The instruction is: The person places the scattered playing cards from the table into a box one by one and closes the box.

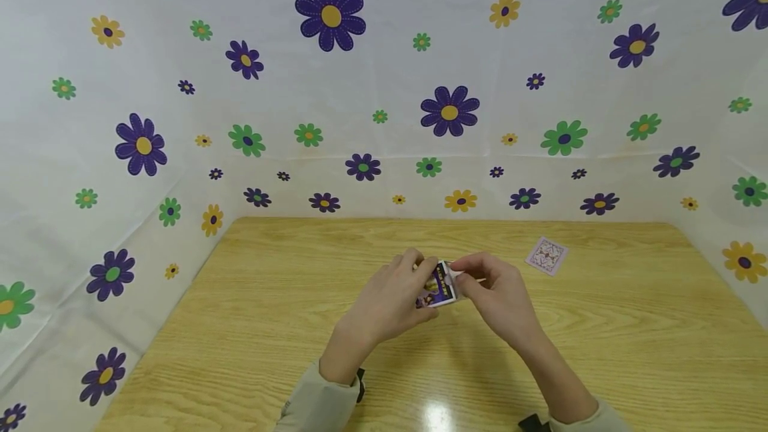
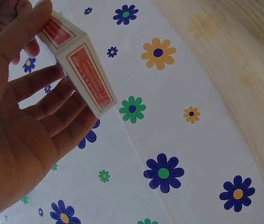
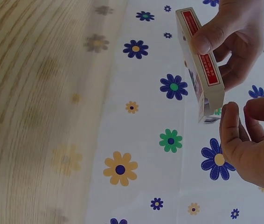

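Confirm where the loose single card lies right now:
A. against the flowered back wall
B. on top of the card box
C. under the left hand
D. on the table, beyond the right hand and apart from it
D: the single card lies flat on the table, apart from the right hand and the card box.

Two hands counted: left hand (image 1: 390,299), right hand (image 1: 498,292). One card box (image 1: 437,287) counted between them. One loose card (image 1: 547,256) counted on one table (image 1: 270,325).
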The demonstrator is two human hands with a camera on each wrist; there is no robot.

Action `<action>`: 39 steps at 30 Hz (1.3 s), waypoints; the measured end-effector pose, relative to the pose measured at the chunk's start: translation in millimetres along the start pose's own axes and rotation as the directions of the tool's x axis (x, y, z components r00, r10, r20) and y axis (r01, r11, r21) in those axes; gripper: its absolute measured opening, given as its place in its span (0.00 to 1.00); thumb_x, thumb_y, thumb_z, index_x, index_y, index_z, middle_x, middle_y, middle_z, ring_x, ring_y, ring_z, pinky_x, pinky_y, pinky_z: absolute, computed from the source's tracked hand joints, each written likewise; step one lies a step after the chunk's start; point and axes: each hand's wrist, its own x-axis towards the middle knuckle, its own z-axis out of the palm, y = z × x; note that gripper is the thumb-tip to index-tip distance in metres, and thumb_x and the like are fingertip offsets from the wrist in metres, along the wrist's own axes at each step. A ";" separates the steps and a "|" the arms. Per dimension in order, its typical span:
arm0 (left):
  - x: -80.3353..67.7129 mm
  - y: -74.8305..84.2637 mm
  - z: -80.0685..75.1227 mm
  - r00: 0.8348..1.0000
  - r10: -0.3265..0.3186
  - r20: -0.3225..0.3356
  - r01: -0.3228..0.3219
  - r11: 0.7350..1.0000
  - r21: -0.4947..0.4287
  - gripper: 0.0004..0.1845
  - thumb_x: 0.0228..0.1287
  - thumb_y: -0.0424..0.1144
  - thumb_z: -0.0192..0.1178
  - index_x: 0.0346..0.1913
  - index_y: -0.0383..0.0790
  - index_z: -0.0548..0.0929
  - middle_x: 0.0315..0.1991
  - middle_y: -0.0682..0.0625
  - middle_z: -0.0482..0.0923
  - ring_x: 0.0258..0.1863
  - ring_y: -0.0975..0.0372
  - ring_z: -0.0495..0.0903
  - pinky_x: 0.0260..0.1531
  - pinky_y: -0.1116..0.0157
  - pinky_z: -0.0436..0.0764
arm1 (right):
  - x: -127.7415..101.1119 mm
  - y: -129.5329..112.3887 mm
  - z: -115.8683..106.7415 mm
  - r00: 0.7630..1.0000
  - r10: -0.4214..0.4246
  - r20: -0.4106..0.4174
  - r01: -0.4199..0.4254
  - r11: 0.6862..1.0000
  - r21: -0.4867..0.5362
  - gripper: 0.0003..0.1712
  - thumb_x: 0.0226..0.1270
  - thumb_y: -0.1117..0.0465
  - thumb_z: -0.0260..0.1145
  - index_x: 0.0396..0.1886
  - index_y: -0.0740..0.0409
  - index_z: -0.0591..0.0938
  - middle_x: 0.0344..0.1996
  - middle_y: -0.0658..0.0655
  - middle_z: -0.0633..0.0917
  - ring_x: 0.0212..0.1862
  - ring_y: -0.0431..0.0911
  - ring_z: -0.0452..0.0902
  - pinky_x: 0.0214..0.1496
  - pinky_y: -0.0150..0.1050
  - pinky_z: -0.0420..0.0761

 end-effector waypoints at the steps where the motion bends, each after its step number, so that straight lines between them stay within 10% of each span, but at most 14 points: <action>1: 0.0 -0.1 0.0 1.000 -0.001 0.000 0.001 1.000 0.000 0.38 0.57 0.53 0.72 0.68 0.43 0.70 0.56 0.46 0.72 0.45 0.60 0.74 0.43 0.63 0.80 | 0.4 0.2 -0.9 1.000 -0.008 -0.008 0.008 1.000 -0.005 0.09 0.69 0.69 0.60 0.45 0.63 0.84 0.41 0.58 0.85 0.41 0.47 0.79 0.41 0.33 0.80; 15: -0.1 0.3 -2.2 1.000 -0.008 0.001 0.008 1.000 0.003 0.40 0.57 0.54 0.72 0.69 0.44 0.69 0.58 0.45 0.72 0.49 0.59 0.75 0.48 0.61 0.81 | 14.1 17.5 -34.8 0.997 -0.031 -0.070 0.021 0.989 -0.149 0.14 0.68 0.68 0.61 0.52 0.65 0.81 0.50 0.61 0.84 0.51 0.51 0.78 0.47 0.31 0.78; 25: 0.2 -2.3 -3.4 1.000 -0.001 -0.007 0.001 1.000 0.014 0.40 0.57 0.55 0.71 0.69 0.43 0.69 0.58 0.45 0.72 0.49 0.59 0.76 0.48 0.61 0.81 | 35.5 47.3 -66.5 0.998 0.058 0.019 -0.050 0.955 -0.291 0.26 0.69 0.65 0.62 0.64 0.71 0.73 0.63 0.72 0.73 0.61 0.66 0.68 0.57 0.58 0.76; 34: -1.3 -2.0 -3.8 1.000 0.012 -0.007 -0.012 1.000 0.025 0.40 0.57 0.55 0.72 0.68 0.43 0.70 0.56 0.47 0.72 0.47 0.61 0.75 0.46 0.64 0.81 | 55.4 80.7 -90.0 0.988 0.154 -0.005 -0.133 0.837 -0.531 0.41 0.62 0.60 0.64 0.69 0.79 0.61 0.65 0.86 0.59 0.47 0.69 0.68 0.36 0.50 0.77; 39: -2.2 -2.5 -5.0 1.000 0.005 -0.014 -0.005 1.000 0.026 0.39 0.56 0.54 0.72 0.68 0.43 0.70 0.56 0.46 0.72 0.47 0.60 0.75 0.46 0.63 0.81 | 65.4 92.4 -102.8 0.972 0.233 0.030 -0.170 0.786 -0.594 0.48 0.62 0.56 0.65 0.71 0.81 0.54 0.65 0.88 0.54 0.57 0.78 0.61 0.51 0.67 0.74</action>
